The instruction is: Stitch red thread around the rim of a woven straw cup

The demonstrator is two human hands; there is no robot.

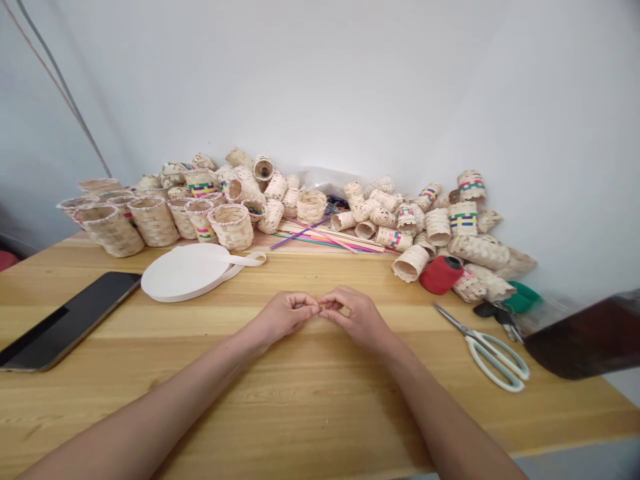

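Note:
My left hand (285, 317) and my right hand (357, 320) meet above the middle of the pine table (320, 393), with their fingertips pinched together. Nothing shows between the fingers, though something very thin could be hidden there. The nearest thing to my left hand is a white strip roll (185, 272), its loose end trailing to the right. Beyond my hands lies a bundle of purple, pink and green strips (325, 240), in front of a large heap of small woven baskets (233, 227). Steel scissors with pale handles (487, 353) lie to my right.
A black tablet (70, 320) lies at the table's left edge. A red thread spool (439, 275) stands by the heap, and green-handled tools (515, 307) lie behind the scissors. A dark blurred object (585, 337) intrudes at right. White walls rise behind.

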